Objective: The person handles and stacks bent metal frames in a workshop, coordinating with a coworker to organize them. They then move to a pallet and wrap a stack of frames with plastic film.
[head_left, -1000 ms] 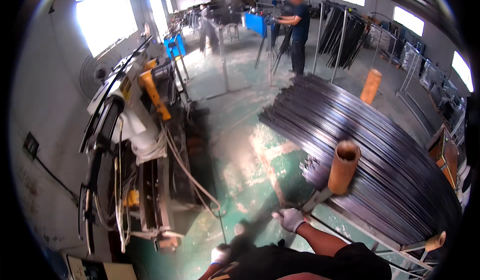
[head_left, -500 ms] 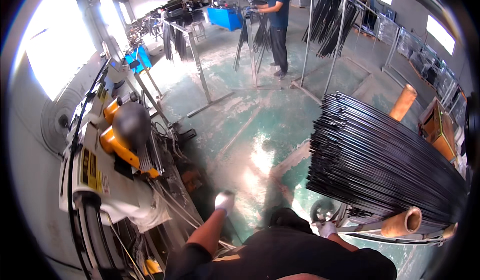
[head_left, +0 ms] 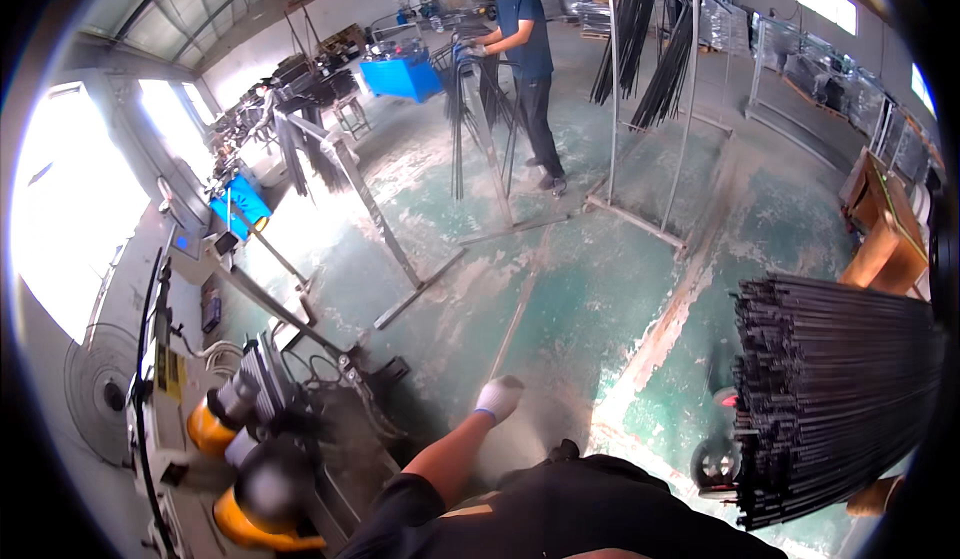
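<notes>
My left hand [head_left: 500, 397], in a white glove, is held out in front of my body above the green floor. Its fingers curl into a loose fist, and nothing shows in them. My right hand is out of sight, beyond my dark shirt. To the right, a large stack of thin black rods [head_left: 840, 389] lies with its uneven ends facing me. The machine with yellow-orange motor housings [head_left: 208, 424] stands to the left of my left arm.
Ahead, a person [head_left: 525, 44] handles black rods on a metal stand [head_left: 488, 149]. A tall metal rack [head_left: 690, 129] with hanging black rods stands right of them. Another stand [head_left: 370, 209] reaches across the floor at left. A brown wooden box [head_left: 890, 234] sits behind the rod stack.
My view has tilted up and shifted, so the rod stack sits lower and farther right. My left hand appears farther right; my right hand, earlier beside the stack, has left the view.
</notes>
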### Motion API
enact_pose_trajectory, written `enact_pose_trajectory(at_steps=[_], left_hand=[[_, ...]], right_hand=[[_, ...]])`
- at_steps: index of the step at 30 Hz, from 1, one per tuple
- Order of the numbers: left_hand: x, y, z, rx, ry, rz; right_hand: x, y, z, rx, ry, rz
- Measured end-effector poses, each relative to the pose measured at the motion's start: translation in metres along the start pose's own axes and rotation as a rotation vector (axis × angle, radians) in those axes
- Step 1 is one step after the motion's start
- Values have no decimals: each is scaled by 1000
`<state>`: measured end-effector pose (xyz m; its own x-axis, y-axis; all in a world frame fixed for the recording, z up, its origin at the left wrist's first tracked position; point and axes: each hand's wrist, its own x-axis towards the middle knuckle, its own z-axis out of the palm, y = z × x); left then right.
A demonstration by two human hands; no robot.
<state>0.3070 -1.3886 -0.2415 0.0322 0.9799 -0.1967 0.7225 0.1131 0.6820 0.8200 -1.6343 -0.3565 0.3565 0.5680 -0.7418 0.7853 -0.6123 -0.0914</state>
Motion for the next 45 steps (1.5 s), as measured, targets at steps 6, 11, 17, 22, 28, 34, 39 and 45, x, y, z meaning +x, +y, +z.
enact_pose_trajectory(at_steps=[6, 11, 17, 22, 28, 34, 39, 45], left_hand=[[116, -59, -87, -259, 6, -316], [255, -128, -156, -117, 89, 7], [397, -118, -329, 13, 102, 196], [516, -123, -416, -100, 247, 287], [588, -208, -394, 23, 130, 65], [619, -242, -390, -216, 109, -134], [681, -266, -380, -706, 49, -519], [779, -248, -406, -469, -4, -199]], right_hand=[[35, -136, 0, 44, 56, -40], [26, -339, -68, 613, 163, 96], [44, -541, -81, 685, 112, 35], [164, -606, -32, 142, 71, -32], [244, -714, -133, 139, -49, 45], [376, -854, -290, 292, 117, -240], [364, -1009, -401, 258, 315, -283], [308, -1144, -405, 353, 274, -655]])
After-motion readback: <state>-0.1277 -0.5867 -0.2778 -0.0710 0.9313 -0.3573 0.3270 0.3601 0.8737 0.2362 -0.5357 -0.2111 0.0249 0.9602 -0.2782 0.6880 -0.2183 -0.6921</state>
